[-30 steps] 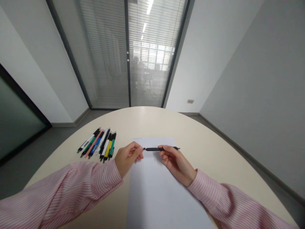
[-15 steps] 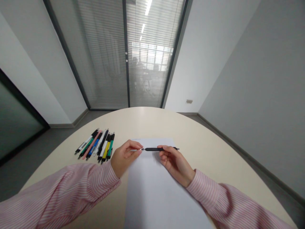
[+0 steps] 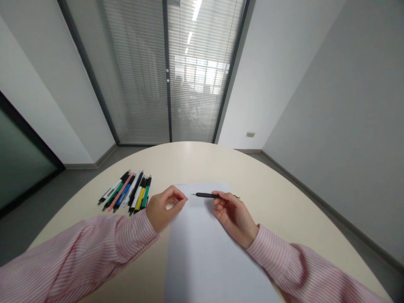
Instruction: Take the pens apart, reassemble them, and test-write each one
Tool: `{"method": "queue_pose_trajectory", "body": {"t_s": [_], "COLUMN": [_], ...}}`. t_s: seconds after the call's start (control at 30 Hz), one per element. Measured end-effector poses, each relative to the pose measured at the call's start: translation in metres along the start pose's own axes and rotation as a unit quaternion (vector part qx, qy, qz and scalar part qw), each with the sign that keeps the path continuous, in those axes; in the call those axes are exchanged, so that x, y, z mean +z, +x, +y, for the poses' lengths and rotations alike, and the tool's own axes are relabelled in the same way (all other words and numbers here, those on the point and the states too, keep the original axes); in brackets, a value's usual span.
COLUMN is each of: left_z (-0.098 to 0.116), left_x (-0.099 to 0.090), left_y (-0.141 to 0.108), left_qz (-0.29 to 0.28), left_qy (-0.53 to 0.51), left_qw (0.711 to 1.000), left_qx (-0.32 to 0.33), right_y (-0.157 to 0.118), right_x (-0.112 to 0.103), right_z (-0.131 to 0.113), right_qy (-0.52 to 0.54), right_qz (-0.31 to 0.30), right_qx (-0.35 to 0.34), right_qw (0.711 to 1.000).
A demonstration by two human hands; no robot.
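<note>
This looks like an office meeting room: a glass partition [image 3: 167, 71] with built-in blinds, plain grey walls [image 3: 328, 105], a small wall socket [image 3: 250, 134], and a rounded cream desk [image 3: 189, 160] carrying pens [image 3: 126, 192] and a sheet of paper [image 3: 202, 261].

The left hand [image 3: 164, 208] let go of the pen [image 3: 206, 195], its fingers curling in on themselves and drawing back from the tip, so a small gap now lay between them. The right hand [image 3: 234, 212] alone held the pen, which had risen slightly on the paper [image 3: 202, 248] and tilted, its tip turned a little further away from the left hand.
</note>
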State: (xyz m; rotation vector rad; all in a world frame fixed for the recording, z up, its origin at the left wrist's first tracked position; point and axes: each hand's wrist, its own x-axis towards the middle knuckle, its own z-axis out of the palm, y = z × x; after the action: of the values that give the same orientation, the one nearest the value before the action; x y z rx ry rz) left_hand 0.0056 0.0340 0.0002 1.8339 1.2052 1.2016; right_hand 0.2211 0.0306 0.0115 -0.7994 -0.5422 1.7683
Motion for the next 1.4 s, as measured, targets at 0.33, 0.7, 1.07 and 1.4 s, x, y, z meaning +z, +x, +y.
{"method": "queue_pose_trajectory", "body": {"t_s": [0.33,0.7,1.07,1.4], "left_z": [-0.016,-0.016,-0.011,0.005], "left_x": [0.000,0.001,0.000,-0.006], "left_y": [0.006,0.004,0.004,0.004], "left_qz": [-0.050,-0.053,-0.034,-0.011], "left_qy": [0.240,0.231,0.193,0.157], "left_qw": [0.958,0.964,0.974,0.975], "left_qx": [0.148,0.125,0.115,0.159], "right_y": [-0.001,-0.001,-0.001,-0.001], "right_x": [0.004,0.003,0.004,0.002], "right_z": [-0.002,-0.001,-0.002,-0.001], "right_qy": [0.004,-0.001,-0.001,-0.044], "right_qz": [0.016,0.012,0.008,-0.014], "right_qx": [0.006,0.009,0.010,0.022], "right_qw": [1.000,1.000,1.000,0.999]}}
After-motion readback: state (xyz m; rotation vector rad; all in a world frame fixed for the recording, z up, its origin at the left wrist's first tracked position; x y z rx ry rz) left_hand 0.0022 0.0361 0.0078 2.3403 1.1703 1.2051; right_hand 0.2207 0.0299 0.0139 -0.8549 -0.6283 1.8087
